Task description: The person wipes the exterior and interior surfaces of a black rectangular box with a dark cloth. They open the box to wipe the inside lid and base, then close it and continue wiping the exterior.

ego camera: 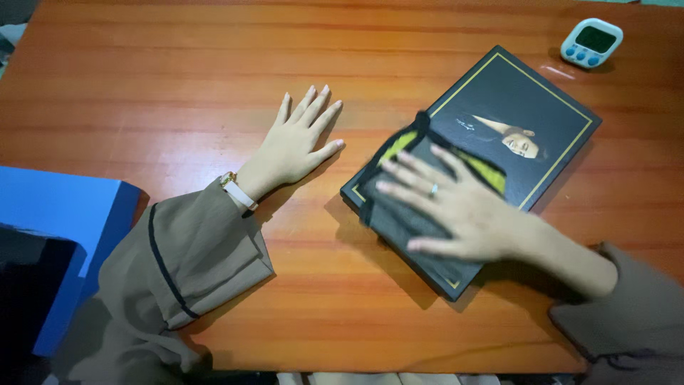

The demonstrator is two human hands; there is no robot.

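So the right hand (463,210) is spread flat, fingers apart, pressing a dark cloth (420,178) with a yellow-green side onto a black book (499,121) with a thin gold border line on the cover. The book lies at an angle toward the right half of the wooden table (178,64), nearer the far right corner than the near edge. The left hand (296,146) lies palm down on bare wood just beside the book's left corner, fingers loosely spread, holding nothing, not touching the book. The hands are apart. My guess is the book is a stiff hardcover, fairly heavy and flat, with a smooth cover that looks a bit slippery, so you'd want to grab it by a long edge or a corner rather than from the top. The cloth looks soft and limp, light as anything, bunches up easily, and you could pinch it anywhere. Count: one book, one cloth, one small white and blue timer (591,41) at the far right corner, one blue box-like thing (64,214) at the left edge, one watch (237,191) with a pale strap on the left wrist, one ring (433,190) on the right hand.
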